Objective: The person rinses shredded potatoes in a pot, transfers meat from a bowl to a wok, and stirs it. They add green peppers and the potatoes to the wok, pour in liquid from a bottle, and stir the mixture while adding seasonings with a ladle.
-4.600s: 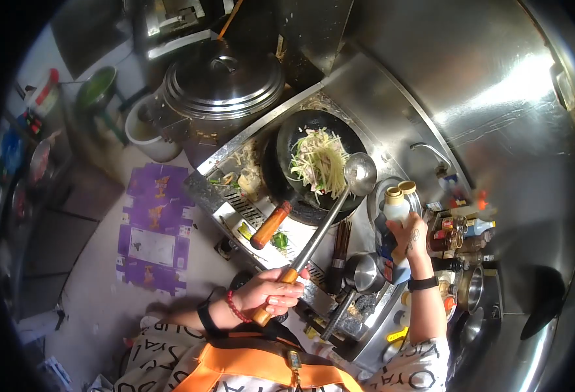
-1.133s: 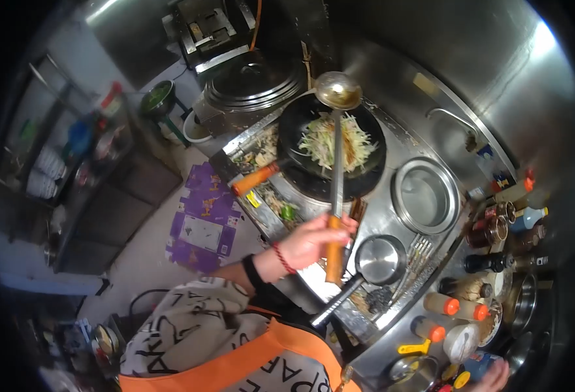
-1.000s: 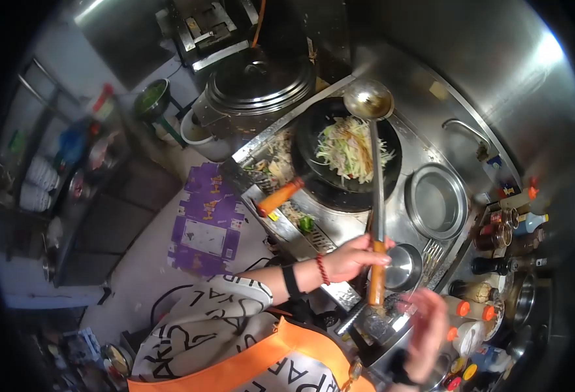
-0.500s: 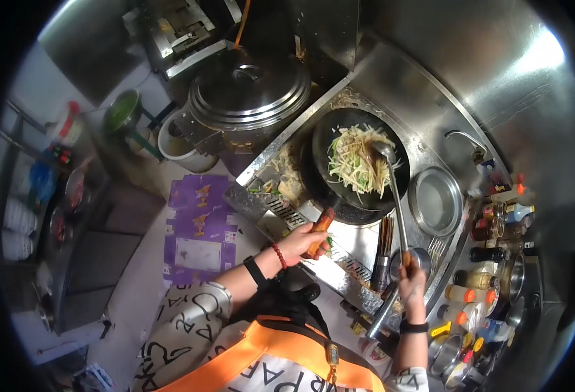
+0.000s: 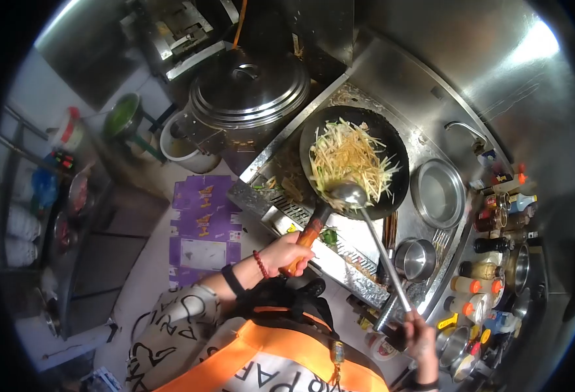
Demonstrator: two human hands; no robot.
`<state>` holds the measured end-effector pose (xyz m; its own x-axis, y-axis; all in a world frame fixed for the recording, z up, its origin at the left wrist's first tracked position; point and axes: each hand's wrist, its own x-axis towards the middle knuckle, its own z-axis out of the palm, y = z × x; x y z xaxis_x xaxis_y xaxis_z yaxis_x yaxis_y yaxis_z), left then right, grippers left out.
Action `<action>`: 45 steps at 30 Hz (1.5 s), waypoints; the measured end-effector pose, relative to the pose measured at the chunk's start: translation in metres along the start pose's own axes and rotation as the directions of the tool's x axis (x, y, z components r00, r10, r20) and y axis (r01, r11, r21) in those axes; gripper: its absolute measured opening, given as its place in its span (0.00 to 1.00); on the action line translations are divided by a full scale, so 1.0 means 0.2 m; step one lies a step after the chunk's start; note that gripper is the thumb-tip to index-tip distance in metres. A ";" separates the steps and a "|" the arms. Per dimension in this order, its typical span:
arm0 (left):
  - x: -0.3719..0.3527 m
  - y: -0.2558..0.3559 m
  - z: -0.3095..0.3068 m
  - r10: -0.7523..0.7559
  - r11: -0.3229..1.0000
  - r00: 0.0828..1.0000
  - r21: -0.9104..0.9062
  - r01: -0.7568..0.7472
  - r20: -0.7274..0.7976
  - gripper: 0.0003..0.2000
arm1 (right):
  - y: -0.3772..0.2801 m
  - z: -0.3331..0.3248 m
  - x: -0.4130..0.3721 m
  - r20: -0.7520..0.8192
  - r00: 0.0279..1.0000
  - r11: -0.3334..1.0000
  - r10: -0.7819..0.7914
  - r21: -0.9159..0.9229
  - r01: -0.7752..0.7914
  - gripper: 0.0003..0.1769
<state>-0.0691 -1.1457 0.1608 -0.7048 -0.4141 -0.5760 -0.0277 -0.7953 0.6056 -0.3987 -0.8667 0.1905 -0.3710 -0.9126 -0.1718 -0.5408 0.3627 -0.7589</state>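
My left hand (image 5: 287, 255) is closed around the wooden handle of a black wok (image 5: 398, 153). Inside the wok lies a heap of pale shredded vegetables (image 5: 352, 153) with some green strips. My right hand (image 5: 420, 340) grips the far end of a long metal ladle (image 5: 385, 258). The bowl of the ladle rests at the near edge of the shreds, close to where the wok's handle joins. Part of the ladle's handle is hidden by my right fingers.
A lidded steel pot (image 5: 248, 91) stands left of the stove. A metal basin (image 5: 439, 195) and a small steel pot (image 5: 415, 259) sit right of the wok. Several sauce bottles (image 5: 490, 245) line the right side. Flattened purple cardboard (image 5: 202, 228) lies on the floor at left.
My left hand has drawn the wok's handle down and to the left, tilting the wok. The ladle's bowl went from the wok's right side to its near edge as my right hand came lower.
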 end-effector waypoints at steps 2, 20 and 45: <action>0.03 -0.02 0.02 0.032 0.998 0.999 -0.047 -0.030 0.040 0.05 | -0.09 -0.13 0.17 0.131 0.980 0.974 0.151 -0.189 -0.125 0.20; 0.38 0.02 0.03 0.046 0.999 0.999 -0.020 -0.046 -0.008 0.07 | -0.48 0.43 0.83 0.091 0.924 0.863 0.372 0.333 -0.380 0.12; 0.00 0.03 -0.03 -0.015 0.997 0.997 -0.071 0.020 0.069 0.06 | 0.25 -0.04 0.05 -0.027 0.967 0.962 0.253 0.116 -0.248 0.20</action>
<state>-0.0647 -1.1531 0.1621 -0.7517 -0.3702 -0.5458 0.0081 -0.8328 0.5536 -0.4354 -0.8551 0.1552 -0.5160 -0.7858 -0.3410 -0.3406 0.5534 -0.7601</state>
